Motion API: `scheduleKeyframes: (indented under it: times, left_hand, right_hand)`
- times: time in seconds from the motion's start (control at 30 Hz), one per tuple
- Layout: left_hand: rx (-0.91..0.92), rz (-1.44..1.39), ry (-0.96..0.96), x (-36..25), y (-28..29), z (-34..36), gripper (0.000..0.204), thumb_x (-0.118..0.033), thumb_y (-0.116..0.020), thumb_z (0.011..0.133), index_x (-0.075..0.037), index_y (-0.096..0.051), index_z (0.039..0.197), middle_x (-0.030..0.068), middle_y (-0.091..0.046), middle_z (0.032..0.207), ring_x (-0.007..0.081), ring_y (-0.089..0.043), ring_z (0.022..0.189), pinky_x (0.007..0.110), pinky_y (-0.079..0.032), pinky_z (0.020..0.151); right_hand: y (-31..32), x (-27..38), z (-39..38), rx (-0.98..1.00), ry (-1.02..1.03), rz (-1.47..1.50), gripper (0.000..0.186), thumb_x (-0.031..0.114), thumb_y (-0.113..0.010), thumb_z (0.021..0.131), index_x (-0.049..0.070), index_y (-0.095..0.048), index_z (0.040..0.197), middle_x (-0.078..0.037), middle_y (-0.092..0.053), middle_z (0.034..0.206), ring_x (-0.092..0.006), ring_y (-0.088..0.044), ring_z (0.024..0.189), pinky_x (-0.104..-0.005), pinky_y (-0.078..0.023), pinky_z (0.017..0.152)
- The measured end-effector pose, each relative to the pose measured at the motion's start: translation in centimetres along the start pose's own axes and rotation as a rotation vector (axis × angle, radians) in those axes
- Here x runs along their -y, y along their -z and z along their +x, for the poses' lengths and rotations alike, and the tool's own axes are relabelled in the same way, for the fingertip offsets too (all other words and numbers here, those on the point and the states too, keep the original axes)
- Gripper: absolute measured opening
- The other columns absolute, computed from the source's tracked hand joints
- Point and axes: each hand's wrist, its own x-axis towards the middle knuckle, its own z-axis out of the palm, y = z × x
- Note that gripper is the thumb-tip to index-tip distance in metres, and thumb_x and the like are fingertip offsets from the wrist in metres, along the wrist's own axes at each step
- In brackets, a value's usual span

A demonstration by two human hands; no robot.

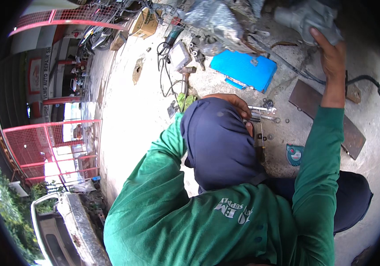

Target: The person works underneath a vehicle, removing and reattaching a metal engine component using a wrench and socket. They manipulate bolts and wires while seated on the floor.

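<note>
At the upper right my right hand (330,53) grips a grey cast-metal part (306,21), with the thumb lying over its near side. The part looks like a housing, and its far end runs into the dark rim of the picture. My left hand (234,102) is bent round the far side of my raised knee in dark trousers. Most of its fingers are hidden behind the knee, so what they hold, if anything, does not show. Close beside that hand lie wrenches (267,117) and a thin screwdriver (262,133) on the concrete.
Beyond my knee lies a blue plastic case (244,70). A hammer (187,73), a corded power tool (172,36) and a cardboard box (144,23) are farther left. A brown metal plate (327,119) and a green-and-white piece (294,155) lie near my right arm. A black cable (363,77) crosses the floor.
</note>
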Motion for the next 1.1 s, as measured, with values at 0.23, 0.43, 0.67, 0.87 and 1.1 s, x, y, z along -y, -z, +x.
scheduleKeyframes:
  times: [0.23, 0.43, 0.67, 0.87, 1.1]
  left_hand:
    - [-0.629, -0.014, -0.224, 12.2, -5.3, 4.0, 0.031, -0.019, -0.066, 0.096, 0.002, -0.068, 0.12, 0.0123, -0.071, 0.114, 0.0221, -0.067, 0.106, 0.036, -0.051, 0.094]
    - [-0.783, 0.023, -0.281, 17.8, -5.5, 1.7, 0.031, -0.02, -0.067, 0.095, 0.001, -0.068, 0.118, 0.0131, -0.071, 0.112, 0.0228, -0.067, 0.104, 0.036, -0.052, 0.092]
    - [-0.863, 0.04, -0.332, 20.2, -3.9, 0.4, 0.031, -0.021, -0.068, 0.094, 0.001, -0.069, 0.116, 0.014, -0.072, 0.11, 0.0235, -0.068, 0.102, 0.037, -0.052, 0.091]
    - [-0.923, 0.043, -0.364, 20.3, -3.2, 0.4, 0.032, -0.022, -0.069, 0.092, 0.001, -0.07, 0.115, 0.0148, -0.072, 0.108, 0.0241, -0.068, 0.1, 0.038, -0.052, 0.089]
    - [-0.958, 0.047, -0.391, 20.7, -2.3, 0.8, 0.032, -0.023, -0.07, 0.091, 0.0, -0.07, 0.113, 0.0158, -0.072, 0.105, 0.0249, -0.069, 0.098, 0.038, -0.052, 0.088]
  right_hand:
    - [1.1, -0.5, -1.1, -0.183, -0.107, 0.054, 0.056, 0.015, -0.077, 0.089, -0.004, -0.056, 0.137, -0.011, -0.061, 0.136, -0.0209, -0.056, 0.124, -0.0345, -0.038, 0.111]
    - [3.4, -1.0, -1.0, -0.187, -0.045, 0.064, 0.072, 0.018, -0.078, 0.088, -0.002, -0.042, 0.148, -0.013, -0.051, 0.144, -0.0267, -0.049, 0.133, -0.0402, -0.034, 0.116]
    - [4.5, -1.2, -0.5, -0.171, 0.039, -0.072, 0.074, 0.017, -0.076, 0.087, -0.002, -0.04, 0.148, -0.015, -0.048, 0.147, -0.0308, -0.047, 0.135, -0.0472, -0.032, 0.118]
    - [4.1, -0.8, -0.9, -0.257, -0.056, -0.033, 0.068, 0.012, -0.071, 0.09, -0.003, -0.04, 0.149, -0.017, -0.049, 0.147, -0.0333, -0.048, 0.134, -0.0511, -0.035, 0.116]
    - [3.6, 0.1, -0.8, -0.128, -0.051, -0.014, 0.062, 0.017, -0.068, 0.092, -0.001, -0.044, 0.146, -0.019, -0.051, 0.145, -0.0343, -0.053, 0.13, -0.0531, -0.039, 0.113]
